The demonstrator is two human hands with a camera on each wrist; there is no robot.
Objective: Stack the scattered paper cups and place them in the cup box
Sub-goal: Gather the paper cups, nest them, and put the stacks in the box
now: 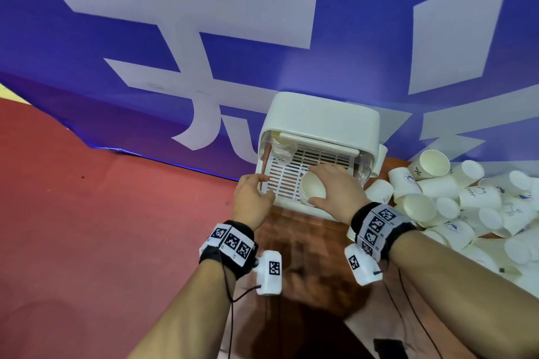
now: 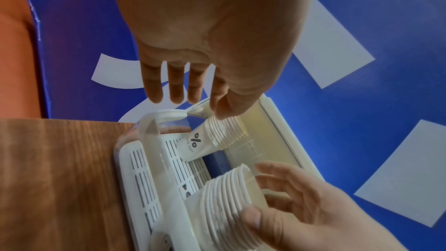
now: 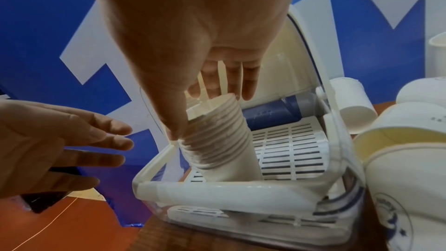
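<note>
The white cup box [image 1: 320,116] stands on the table with its lid raised, showing a slotted tray. My right hand [image 1: 326,183] grips a stack of paper cups [image 1: 312,186] between thumb and fingers. The stack [image 3: 217,140] leans with its base on the tray near the front rim [image 3: 217,196]. A second stack [image 2: 217,136], printed "NICE DAY", lies at the box's back left [image 1: 281,150]. My left hand [image 1: 264,183] is open with straight fingers at the box's left front corner, holding nothing. Its fingers [image 2: 176,91] hover by the left rim [image 2: 154,140].
Several loose white cups [image 1: 455,201] lie heaped on the table right of the box, some close to its right wall [image 3: 405,169]. A blue banner [image 1: 145,38] hangs right behind the box. The wooden table [image 1: 306,242] ends left of the box, above red floor [image 1: 87,213].
</note>
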